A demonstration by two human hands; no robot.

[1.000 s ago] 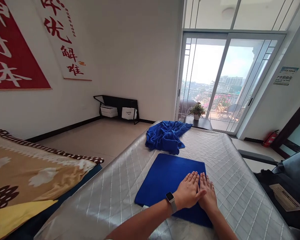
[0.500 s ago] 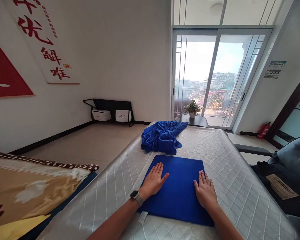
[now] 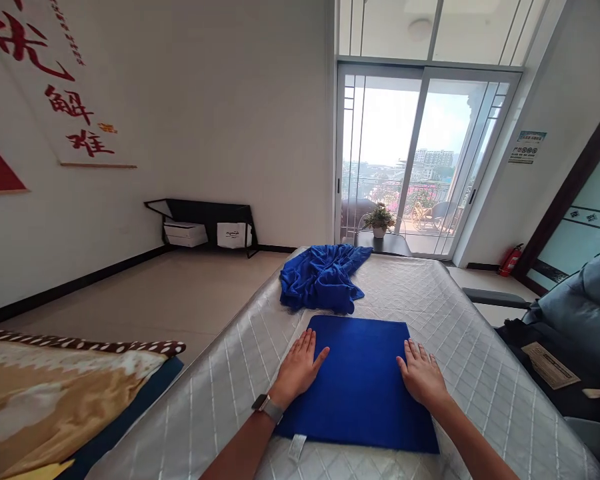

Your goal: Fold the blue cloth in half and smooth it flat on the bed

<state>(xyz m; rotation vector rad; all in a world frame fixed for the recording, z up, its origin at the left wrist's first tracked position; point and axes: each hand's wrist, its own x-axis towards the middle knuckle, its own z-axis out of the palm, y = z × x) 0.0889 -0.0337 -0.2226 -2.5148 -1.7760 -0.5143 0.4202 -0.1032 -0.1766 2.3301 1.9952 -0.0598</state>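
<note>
folded blue towel (image 3: 360, 380) on quilted bed (image 3: 480, 373): soft, light, limp. left hand (image 3: 297, 369) and right hand (image 3: 423, 377) flat, splayed on its side edges; grip there.

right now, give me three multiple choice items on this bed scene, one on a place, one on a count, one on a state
1. Where does the crumpled towel lie?
A. beyond the folded towel
B. on the floor
C. under the folded towel

2. How many blue towels lie on the mattress?
A. one
B. two
C. three

3. How are the hands placed?
A. gripping a corner
B. lifted clear
C. flat, palms down

Key: 1 A, it lies at the far end. 2 B, one folded, one crumpled. 3 C, left hand and right hand press the folded towel's side edges.
</note>
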